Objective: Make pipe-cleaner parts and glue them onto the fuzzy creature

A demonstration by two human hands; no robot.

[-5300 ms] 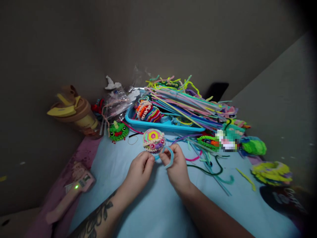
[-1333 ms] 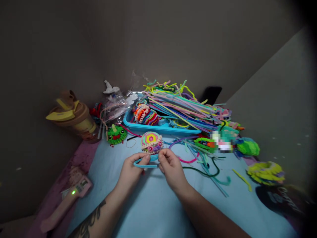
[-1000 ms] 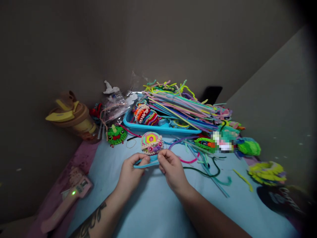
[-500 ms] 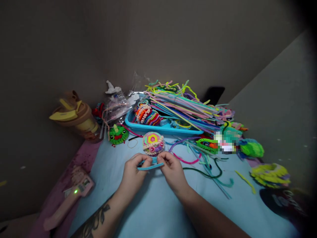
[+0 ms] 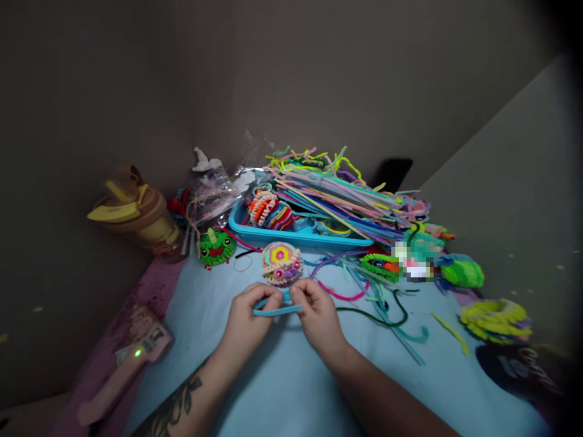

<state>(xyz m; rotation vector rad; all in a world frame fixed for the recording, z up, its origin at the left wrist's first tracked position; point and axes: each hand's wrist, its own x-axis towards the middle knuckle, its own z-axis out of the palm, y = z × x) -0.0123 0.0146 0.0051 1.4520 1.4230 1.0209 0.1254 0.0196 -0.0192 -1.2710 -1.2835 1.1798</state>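
Observation:
Both of my hands pinch one light blue pipe cleaner (image 5: 277, 310), folded into a flat narrow loop, low over the pale blue cloth (image 5: 291, 388). My left hand (image 5: 248, 318) grips its left end, fingers closed. My right hand (image 5: 316, 312) grips the right end, fingers closed too. Just beyond the fingertips lies a round woven pipe-cleaner piece (image 5: 281, 263) in pink, yellow and green with a cream rim.
A blue tray (image 5: 300, 233) heaped with long coloured pipe cleaners (image 5: 341, 197) stands behind. A green frog-like piece (image 5: 217, 246) and a brown and yellow bottle (image 5: 136, 215) are at left. A pink glue gun (image 5: 122, 370) lies near left. Loose stems and green pieces (image 5: 494, 315) lie at right.
Since five seconds ago the blue pipe cleaner went from a curl at my right hand to a flattened loop held between both hands. Over the last second the hands closed together slightly.

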